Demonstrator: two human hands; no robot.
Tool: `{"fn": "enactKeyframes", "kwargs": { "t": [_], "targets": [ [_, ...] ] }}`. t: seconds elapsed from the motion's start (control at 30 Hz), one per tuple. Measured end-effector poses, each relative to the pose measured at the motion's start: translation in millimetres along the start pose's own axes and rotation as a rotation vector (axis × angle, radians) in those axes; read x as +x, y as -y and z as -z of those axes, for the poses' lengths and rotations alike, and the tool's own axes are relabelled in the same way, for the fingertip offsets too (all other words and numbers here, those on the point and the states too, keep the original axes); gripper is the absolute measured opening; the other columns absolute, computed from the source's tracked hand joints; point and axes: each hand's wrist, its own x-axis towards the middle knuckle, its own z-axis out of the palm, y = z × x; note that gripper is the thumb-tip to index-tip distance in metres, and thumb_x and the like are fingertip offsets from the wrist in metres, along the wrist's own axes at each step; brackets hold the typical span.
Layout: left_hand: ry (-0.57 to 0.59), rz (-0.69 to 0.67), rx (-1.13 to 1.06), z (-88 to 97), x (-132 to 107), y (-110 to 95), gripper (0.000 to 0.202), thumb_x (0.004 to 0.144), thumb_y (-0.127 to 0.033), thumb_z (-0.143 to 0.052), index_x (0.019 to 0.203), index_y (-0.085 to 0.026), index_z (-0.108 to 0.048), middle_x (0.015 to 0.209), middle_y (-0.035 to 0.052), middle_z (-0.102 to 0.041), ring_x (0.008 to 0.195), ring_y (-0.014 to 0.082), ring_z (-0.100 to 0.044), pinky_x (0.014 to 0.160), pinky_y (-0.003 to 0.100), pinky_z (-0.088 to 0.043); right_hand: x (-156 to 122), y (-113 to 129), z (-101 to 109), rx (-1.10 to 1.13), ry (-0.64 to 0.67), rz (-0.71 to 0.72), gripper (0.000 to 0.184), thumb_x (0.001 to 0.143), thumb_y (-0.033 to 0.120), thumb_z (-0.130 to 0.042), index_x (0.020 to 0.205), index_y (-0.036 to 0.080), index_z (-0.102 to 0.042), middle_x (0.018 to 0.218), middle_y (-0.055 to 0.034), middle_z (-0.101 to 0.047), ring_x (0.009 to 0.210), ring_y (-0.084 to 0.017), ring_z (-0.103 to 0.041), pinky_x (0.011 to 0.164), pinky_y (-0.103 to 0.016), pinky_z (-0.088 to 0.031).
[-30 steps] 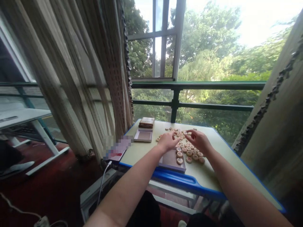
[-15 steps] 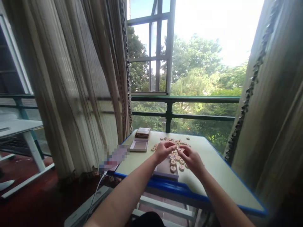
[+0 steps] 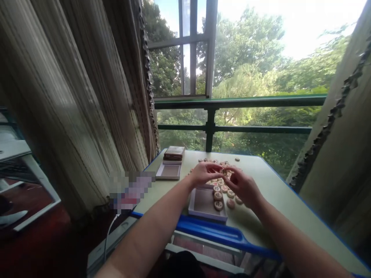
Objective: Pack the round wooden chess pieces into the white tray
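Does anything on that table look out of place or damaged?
One disc looks a bit stray: it lies alone towards the table's far edge, apart from the other discs. I see no obvious damage, though small chips wouldn't show.

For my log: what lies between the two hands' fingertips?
A round, pale, wooden-looking piece lies between the left hand and right hand, in the head view.

Head-worn view, forward-down (table (image 3: 275, 173) near)
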Motion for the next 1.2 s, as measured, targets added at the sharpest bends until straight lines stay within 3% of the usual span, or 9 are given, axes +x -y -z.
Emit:
{"fn": "enactKeyframes", "kwargs": {
  "t": [0.17, 0.4, 0.5, 0.77, 1.2],
  "targets": [
    [0.016, 0.071, 0.01, 5.0, -7, 4, 0.044, 0.062, -0.034, -0.075, 0.096, -0.008, -0.067, 0.084, 0.0106, -0.068, 0.075, 0.0158, -0.062, 0.07, 0.03, -0.052, -3, 2, 5, -0.058, 0.036, 0.016, 0.041, 0.08, 0.045, -0.05, 0.106, 0.014, -0.059, 0.049, 0.0023, -0.052, 0.044, -0.012, -0.045, 0.049, -0.024, -0.037],
    [-0.179, 0.129, -0.05, 8.2, -11, 4, 0.042, 0.06, -0.031, -0.077, 0.093, -0.006, -0.066, 0.086, 0.0117, -0.068, 0.073, 0.0159, -0.064, 0.067, 0.03, -0.052, -4, -14, 14, -0.11, -0.003, -0.081, 0.035, 0.081, 0.046, -0.047, 0.08, 0.016, -0.065, 0.047, 0.0003, -0.052, 0.044, -0.012, -0.045, 0.049, -0.025, -0.034],
    [-0.229, 0.15, -0.071, 10.0, -12, 3, 0.043, 0.058, -0.031, -0.079, 0.091, -0.006, -0.066, 0.084, 0.0109, -0.068, 0.071, 0.016, -0.064, 0.068, 0.031, -0.052, -4, -18, 13, -0.102, -0.024, -0.137, 0.036, 0.08, 0.046, -0.047, 0.078, 0.015, -0.066, 0.048, -0.0003, -0.053, 0.044, -0.012, -0.044, 0.049, -0.025, -0.033],
    [-0.171, 0.13, -0.06, 6.4, -12, 8, 0.044, 0.054, -0.031, -0.081, 0.09, -0.01, -0.069, 0.09, 0.0109, -0.069, 0.077, 0.0175, -0.064, 0.069, 0.031, -0.052, -8, 2, -5, 0.089, 0.155, -0.11, 0.037, 0.08, 0.045, -0.052, 0.098, 0.016, -0.066, 0.048, 0.0034, -0.05, 0.044, -0.01, -0.042, 0.046, -0.023, -0.031],
    [-0.07, 0.192, -0.089, -0.7, -15, 3, 0.048, 0.056, -0.033, -0.08, 0.095, -0.009, -0.07, 0.084, 0.0105, -0.071, 0.073, 0.0169, -0.065, 0.074, 0.034, -0.053, -9, -3, -6, 0.051, 0.064, -0.053, 0.031, 0.078, 0.041, -0.056, 0.094, 0.016, -0.065, 0.048, 0.003, -0.052, 0.045, -0.01, -0.045, 0.047, -0.022, -0.034]
  ]
}}
